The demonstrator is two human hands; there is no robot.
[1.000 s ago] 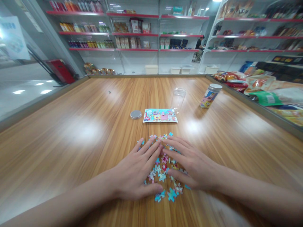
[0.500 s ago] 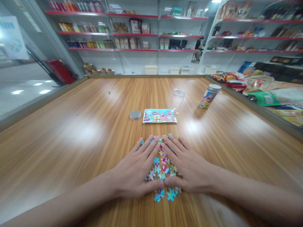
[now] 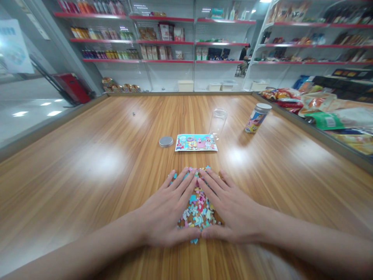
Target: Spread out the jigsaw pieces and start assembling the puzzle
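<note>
Colourful jigsaw puzzle pieces lie loose on the wooden table, in a heap between and under my hands. My left hand rests flat over the left side of the heap, fingers stretched forward. My right hand mirrors it on the right side, palm down, fingers extended. The two thumbs nearly meet at the near edge of the pieces. Beyond my fingertips lies a picture card with cartoon figures. The pieces beneath my palms are hidden.
A round metal lid lies left of the card. Behind it stand a clear container and a cartoon-printed can. Packaged goods line the right side. Stocked shelves fill the back, where a person sits.
My thumbs have moved slightly toward me, covering most of the pieces at the near edge. The pieces between my hands have shifted. The card, lid and containers stay put.
</note>
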